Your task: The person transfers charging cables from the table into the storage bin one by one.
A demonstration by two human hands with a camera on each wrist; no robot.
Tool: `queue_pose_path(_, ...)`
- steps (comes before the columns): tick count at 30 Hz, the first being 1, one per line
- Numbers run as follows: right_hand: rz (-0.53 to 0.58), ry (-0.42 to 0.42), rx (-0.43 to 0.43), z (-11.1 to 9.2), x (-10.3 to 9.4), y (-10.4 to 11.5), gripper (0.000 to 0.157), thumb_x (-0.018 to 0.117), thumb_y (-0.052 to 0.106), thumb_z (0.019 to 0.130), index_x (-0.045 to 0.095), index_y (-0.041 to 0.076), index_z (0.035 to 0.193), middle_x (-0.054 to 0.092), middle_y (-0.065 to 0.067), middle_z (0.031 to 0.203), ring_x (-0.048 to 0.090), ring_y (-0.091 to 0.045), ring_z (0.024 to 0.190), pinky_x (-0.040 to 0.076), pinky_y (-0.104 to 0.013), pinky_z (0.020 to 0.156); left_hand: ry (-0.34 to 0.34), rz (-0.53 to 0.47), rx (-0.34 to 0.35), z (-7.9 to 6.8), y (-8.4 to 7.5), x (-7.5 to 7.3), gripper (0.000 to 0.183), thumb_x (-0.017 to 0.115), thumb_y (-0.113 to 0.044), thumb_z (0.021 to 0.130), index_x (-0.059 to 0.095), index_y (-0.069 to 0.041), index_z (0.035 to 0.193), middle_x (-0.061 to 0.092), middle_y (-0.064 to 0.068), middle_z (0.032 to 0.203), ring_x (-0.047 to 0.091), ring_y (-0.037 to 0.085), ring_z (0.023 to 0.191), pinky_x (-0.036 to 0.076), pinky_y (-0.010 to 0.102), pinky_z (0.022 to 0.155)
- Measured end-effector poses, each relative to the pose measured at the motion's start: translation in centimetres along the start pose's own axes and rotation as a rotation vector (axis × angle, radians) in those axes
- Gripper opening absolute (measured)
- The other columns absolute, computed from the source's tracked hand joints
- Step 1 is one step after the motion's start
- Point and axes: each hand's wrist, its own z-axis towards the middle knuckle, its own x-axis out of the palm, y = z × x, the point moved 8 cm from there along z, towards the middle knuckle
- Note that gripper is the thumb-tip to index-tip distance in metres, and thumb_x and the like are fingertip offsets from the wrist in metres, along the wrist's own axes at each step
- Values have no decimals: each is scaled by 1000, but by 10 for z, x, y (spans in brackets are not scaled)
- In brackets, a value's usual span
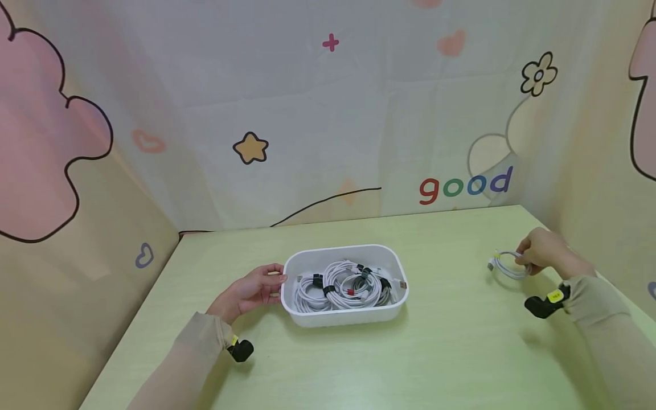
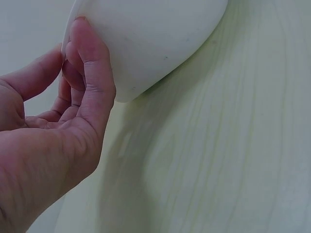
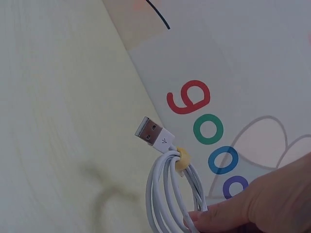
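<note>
Backdrop point(image 1: 328, 114): printed sheets on three sides, with a pink cloud, star, flower, hearts and the word "good" point(image 1: 465, 186) in coloured letters; same letters show behind the right hand in the right wrist view.

Worktop point(image 1: 435, 353): pale green wood grain, carries everything.

Tray point(image 1: 346, 315): white, rounded corners, sits mid-worktop. Holds several coiled white cables point(image 1: 342, 285), each bundled with a tie, mostly black, one red. Packed touching each other.

Left hand point(image 1: 253, 291): at the tray's left end, fingers only loosely bent, not wrapped round anything. Left wrist view shows the fingertips point(image 2: 86, 46) touching the tray's outer wall point(image 2: 150, 39), palm off it and facing the wall. Reads as relaxed/open, resting on the tray.

Right hand point(image 1: 540, 251): far right of the worktop, well apart from the tray, pinching a coiled white cable point(image 1: 506, 264). Right wrist view: fingertips point(image 3: 214, 218) grip the loops of the coil point(image 3: 170, 199), coil held off the worktop and casting a shadow on it.

Yellow tie point(image 3: 182, 159): wraps the coil near its top.

USB plug point(image 3: 151, 132): sticks out just above the tie, metal end pointing up-left.
</note>
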Motion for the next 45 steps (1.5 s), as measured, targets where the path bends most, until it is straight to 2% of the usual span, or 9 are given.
queue_pose_path(8,14,-33,-48,7,-4,26,20,65,-1,81,62,-19,90,65,-7,63,64,-13,52,57,-30,54,45,-32,12,-7,-10,10,14,47,-4,99,43,-6,112,64,1,98,65,11,83,57,28,71)
queue_pose_path(10,25,-33,-53,8,-4,33,20,65,-1,82,63,-19,90,65,-6,62,65,-13,52,57,-30,54,44,-30,15,-6,-9,8,13,47,-4,100,44,-6,112,64,1,98,65,11,83,57,28,70)
queue_pose_path(17,45,-20,-44,14,-3,53,22,65,-2,83,61,-20,95,67,-16,69,66,-14,54,58,-32,56,19,2,20,3,-1,-3,15,48,-6,100,44,-8,114,63,0,100,65,9,84,58,28,72)
queue_pose_path(26,40,-22,-77,18,0,84,23,65,-1,84,62,-20,97,66,-15,69,65,-13,54,58,-33,57,8,-3,16,2,-3,-4,15,50,-7,99,44,-8,114,62,1,102,64,10,84,58,28,71)
queue_pose_path(33,21,-12,-114,25,7,108,21,65,-1,85,63,-18,96,66,-13,69,65,-13,54,58,-33,57,16,-4,0,2,2,-3,18,48,-6,100,42,-6,117,62,2,102,64,12,84,58,28,71)
queue_pose_path(45,0,6,-133,29,18,154,22,66,2,87,64,-15,102,67,-17,79,64,-14,58,58,-30,60,15,-2,-10,3,2,-2,19,49,-8,100,41,-7,118,61,2,103,63,13,85,58,29,71)
